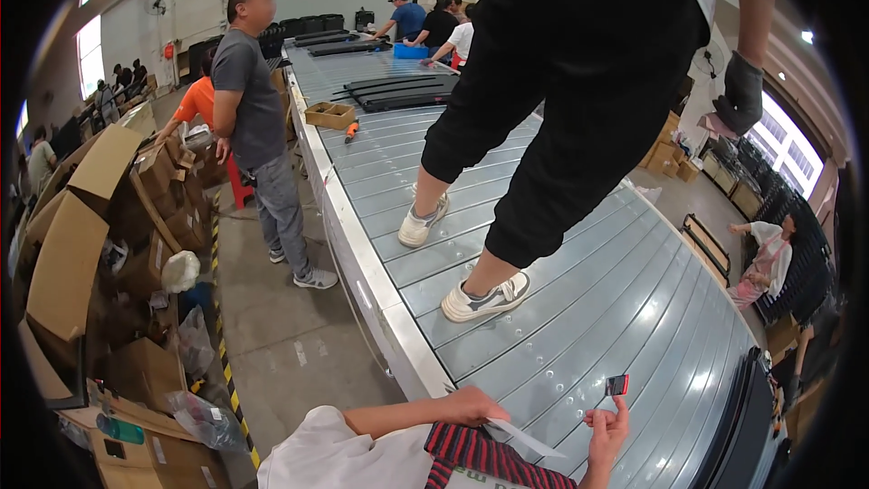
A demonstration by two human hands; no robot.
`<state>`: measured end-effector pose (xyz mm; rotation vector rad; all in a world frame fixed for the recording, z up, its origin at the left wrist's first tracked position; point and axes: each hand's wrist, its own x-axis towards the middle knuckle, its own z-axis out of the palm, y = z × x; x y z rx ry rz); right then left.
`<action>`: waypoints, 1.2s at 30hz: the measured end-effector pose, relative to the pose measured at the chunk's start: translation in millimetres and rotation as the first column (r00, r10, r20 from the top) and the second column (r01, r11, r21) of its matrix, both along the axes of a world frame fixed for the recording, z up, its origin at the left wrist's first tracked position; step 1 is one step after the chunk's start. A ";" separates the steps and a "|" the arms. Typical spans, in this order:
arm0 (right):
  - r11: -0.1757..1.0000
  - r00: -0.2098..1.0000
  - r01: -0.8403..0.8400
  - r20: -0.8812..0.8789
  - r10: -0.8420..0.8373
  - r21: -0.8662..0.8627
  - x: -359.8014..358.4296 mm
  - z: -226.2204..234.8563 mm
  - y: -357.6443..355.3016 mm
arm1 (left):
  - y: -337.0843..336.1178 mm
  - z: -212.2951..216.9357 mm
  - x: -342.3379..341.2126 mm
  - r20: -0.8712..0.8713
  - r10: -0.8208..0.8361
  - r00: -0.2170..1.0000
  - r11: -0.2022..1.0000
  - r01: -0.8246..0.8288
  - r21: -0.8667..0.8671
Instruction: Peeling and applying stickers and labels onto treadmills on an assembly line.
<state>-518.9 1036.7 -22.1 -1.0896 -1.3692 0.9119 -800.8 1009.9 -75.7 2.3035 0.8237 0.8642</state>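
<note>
R hand had room fwd over the shiny slats, btwn a person's near shoe on the L & the black stack on the R. That shoe blocked L hand straight ahead.

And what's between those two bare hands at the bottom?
In the head view: a white sheet in the left hand, then grey slats up to the right hand.

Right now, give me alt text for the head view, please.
The wearer's left hand holds a white sheet; a small black-and-red tag is at a raised fingertip of the right hand, above a slatted metal surface. Someone in black trousers stands on it; cardboard boxes line the left.
</note>
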 end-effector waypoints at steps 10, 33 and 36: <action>0.994 0.994 -0.079 0.068 0.085 -0.081 -8.3 -9.8 2.4 | -21.2 -3.8 3.0 0.124 -0.027 0.992 0.966 0.057 -0.252; 0.921 0.724 -0.389 0.614 0.314 -0.011 -136.4 -5.7 -7.0 | -90.8 17.2 -75.6 -0.020 0.144 0.989 0.954 -0.144 -0.263; 0.886 0.651 -0.463 0.671 0.354 -0.018 -149.0 8.0 -7.2 | -90.5 18.7 -79.7 -0.040 0.164 0.986 0.947 -0.169 -0.274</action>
